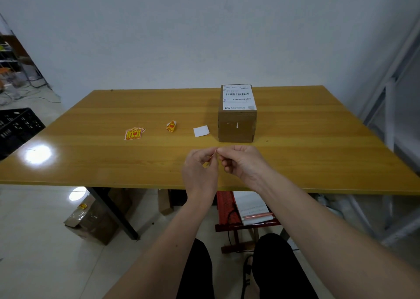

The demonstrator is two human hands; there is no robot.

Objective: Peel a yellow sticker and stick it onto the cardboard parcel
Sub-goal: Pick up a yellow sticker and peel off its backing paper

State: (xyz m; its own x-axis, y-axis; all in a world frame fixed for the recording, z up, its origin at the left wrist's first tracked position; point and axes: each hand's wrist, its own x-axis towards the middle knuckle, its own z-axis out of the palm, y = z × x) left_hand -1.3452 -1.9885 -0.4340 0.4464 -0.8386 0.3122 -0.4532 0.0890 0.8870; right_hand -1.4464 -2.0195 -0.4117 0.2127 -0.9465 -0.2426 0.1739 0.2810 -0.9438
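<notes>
The cardboard parcel (237, 123) stands on the wooden table (91, 162), with a white shipping label on its top. Just in front of it my left hand (200, 171) and my right hand (241, 162) meet, fingertips pinched together on a yellow sticker (214, 153). Only a thin edge of that sticker shows between the fingers. A small stack of yellow and red stickers (134, 133) lies to the left. A curled yellow sticker (171, 126) lies between the stack and a white backing paper (201, 131).
A black crate (16, 128) sits off the table's left edge. Under the table are cardboard boxes (95, 221) and a red stool with papers (247, 210). A metal frame (391, 117) stands at the right.
</notes>
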